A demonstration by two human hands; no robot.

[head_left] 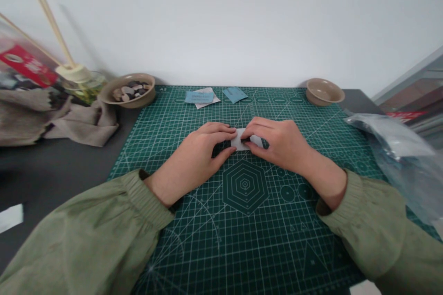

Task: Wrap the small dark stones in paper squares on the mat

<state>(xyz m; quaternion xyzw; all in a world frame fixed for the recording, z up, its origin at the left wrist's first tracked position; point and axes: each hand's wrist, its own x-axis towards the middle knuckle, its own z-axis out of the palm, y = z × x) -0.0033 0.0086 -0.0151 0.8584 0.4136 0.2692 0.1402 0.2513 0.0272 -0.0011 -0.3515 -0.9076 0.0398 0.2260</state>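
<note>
Across the grey counter point(51, 161) spreads one green mat point(194, 249). One plastic bag point(404, 147) overlaps its right edge; one crumpled cloth point(83, 122) lies at far left. One left hand point(204, 145) and one right hand point(282, 143) meet near mid-mat. Two bowls stand by its far corners: the left bowl point(148, 98) holds several stones point(129, 91), overlapped, hard to count; the right bowl point(325, 92) is bare inside. Between them lie two blue packets point(200, 97) and one white packet point(208, 91), partly under the left blue one. One white piece point(238, 140) lies on the mat, its left end held between the left thumb and fingers; the right fingertips bend around one dark spot on it, and whether they grip something I cannot tell.
</note>
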